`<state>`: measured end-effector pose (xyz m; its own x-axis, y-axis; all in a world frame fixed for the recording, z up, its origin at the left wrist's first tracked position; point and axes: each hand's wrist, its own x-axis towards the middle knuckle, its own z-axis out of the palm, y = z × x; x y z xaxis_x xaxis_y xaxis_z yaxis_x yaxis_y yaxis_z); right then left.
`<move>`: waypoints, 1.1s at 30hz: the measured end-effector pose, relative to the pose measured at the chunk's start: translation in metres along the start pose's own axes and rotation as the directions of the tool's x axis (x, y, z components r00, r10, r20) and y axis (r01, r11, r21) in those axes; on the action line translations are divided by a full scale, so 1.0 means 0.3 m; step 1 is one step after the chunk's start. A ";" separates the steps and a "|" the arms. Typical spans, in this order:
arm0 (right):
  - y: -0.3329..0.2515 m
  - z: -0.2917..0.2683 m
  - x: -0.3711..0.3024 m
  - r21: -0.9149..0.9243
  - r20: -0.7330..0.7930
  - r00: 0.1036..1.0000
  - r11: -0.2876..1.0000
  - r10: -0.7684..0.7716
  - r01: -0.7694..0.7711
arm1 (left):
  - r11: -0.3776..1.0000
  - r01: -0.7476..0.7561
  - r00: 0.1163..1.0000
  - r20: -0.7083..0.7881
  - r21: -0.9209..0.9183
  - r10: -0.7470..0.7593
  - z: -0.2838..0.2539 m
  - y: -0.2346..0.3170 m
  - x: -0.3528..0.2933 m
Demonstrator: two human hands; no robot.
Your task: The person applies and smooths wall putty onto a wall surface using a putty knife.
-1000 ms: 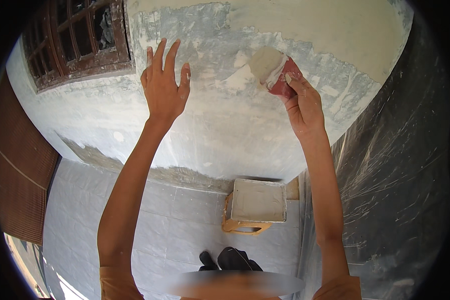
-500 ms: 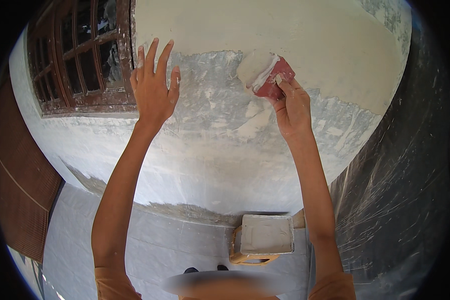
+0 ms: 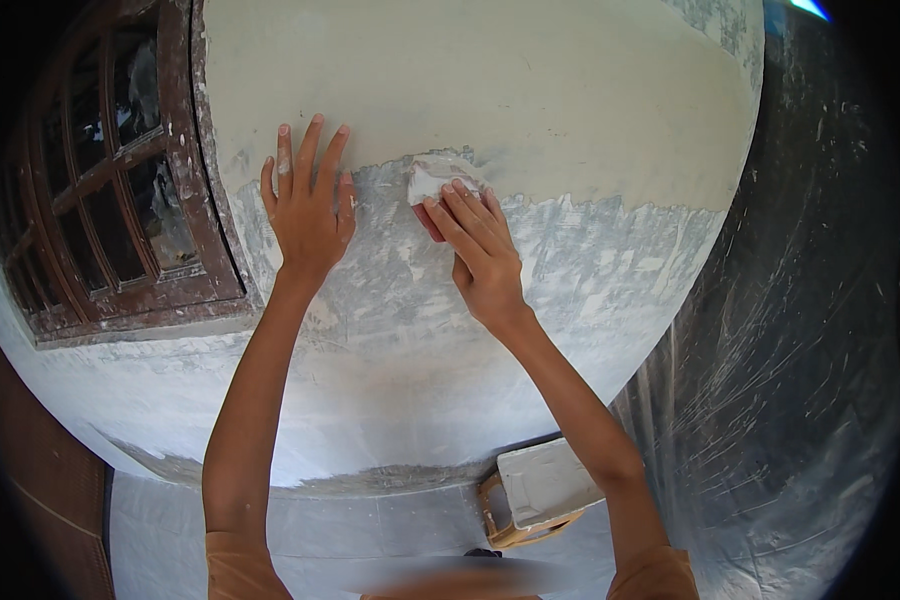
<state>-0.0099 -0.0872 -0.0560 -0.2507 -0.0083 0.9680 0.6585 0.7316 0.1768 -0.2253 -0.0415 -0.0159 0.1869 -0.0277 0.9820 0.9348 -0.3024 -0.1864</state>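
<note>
Grips a red, putty-smeared spreader [image 3: 427,223] in the right hand [image 3: 485,255], against the patchy wall [image 3: 600,125]. Splays the left hand [image 3: 308,215], released, between the right hand and the brown wood-framed window [image 3: 120,175].

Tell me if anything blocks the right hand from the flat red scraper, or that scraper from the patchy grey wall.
Nothing visible. The bare right hand holds the flat red scraper, smeared with whitish paste, and no other object shows between it and the patchy grey wall.
</note>
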 end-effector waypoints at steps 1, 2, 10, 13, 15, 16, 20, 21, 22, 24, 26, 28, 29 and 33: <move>0.004 0.015 -0.007 -0.021 0.034 0.999 1.000 -0.006 0.006 | 1.000 0.002 1.000 -0.003 -0.005 -0.002 0.017 -0.009 -0.002; 0.009 0.030 -0.015 -0.024 0.035 0.999 1.000 -0.008 0.008 | 1.000 -0.011 0.999 -0.032 -0.018 0.011 0.035 -0.018 -0.008; 0.096 0.127 -0.077 -0.162 0.068 0.986 0.974 -0.149 0.159 | 0.998 -0.049 0.993 -0.105 -0.024 0.046 0.086 -0.047 -0.035; 0.114 0.165 -0.098 -0.180 0.081 0.986 0.971 -0.144 0.157 | 1.000 -0.021 0.997 -0.079 0.003 0.022 0.081 -0.053 -0.039; 0.117 0.174 -0.110 -0.176 0.097 0.987 0.974 -0.130 0.145 | 1.000 -0.016 0.995 -0.093 -0.002 0.016 0.082 -0.051 -0.039; 0.118 0.172 -0.115 -0.165 0.112 0.988 0.978 -0.108 0.126 | 1.000 -0.014 0.996 -0.092 -0.003 0.014 0.085 -0.049 -0.038; 0.098 0.165 -0.166 -0.128 0.164 0.985 0.989 -0.057 0.078 | 1.000 -0.024 0.995 -0.096 0.000 0.023 0.087 -0.050 -0.037; 0.093 0.157 -0.187 -0.131 0.166 0.985 0.988 -0.054 0.076 | 1.000 -0.029 0.995 -0.095 -0.001 0.029 0.088 -0.049 -0.034; 0.088 0.147 -0.209 -0.134 0.192 0.980 0.988 -0.050 0.077 | 1.000 -0.029 0.995 -0.095 -0.005 0.029 0.090 -0.045 -0.030; 0.059 0.112 -0.247 -0.139 0.217 0.975 0.987 -0.042 0.074 | 1.000 -0.020 0.996 -0.081 0.005 0.020 0.094 -0.039 -0.027; 0.008 0.052 -0.243 -0.044 0.227 0.971 0.996 -0.069 0.080 | 1.000 -0.016 0.997 -0.078 0.009 0.017 0.086 -0.051 -0.029; -0.008 -0.029 -0.180 -0.035 0.184 0.975 0.990 -0.125 0.133 | 1.000 -0.014 0.996 -0.088 0.007 0.014 0.084 -0.047 -0.010; -0.012 -0.049 -0.146 0.107 0.094 0.994 0.992 0.053 -0.063 | 1.000 0.007 0.995 -0.100 0.010 -0.006 0.081 -0.049 -0.002; 0.004 -0.105 0.033 0.308 -0.038 0.851 0.816 0.524 -0.489 | 0.997 0.071 0.990 -0.126 -0.005 -0.071 0.079 -0.023 0.052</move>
<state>0.0106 -0.1078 -0.0405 0.1589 0.3504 0.9230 0.4413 0.8111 -0.3839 -0.2216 -0.0172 -0.0001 0.0808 -0.1259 0.9887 0.9440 -0.3088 -0.1165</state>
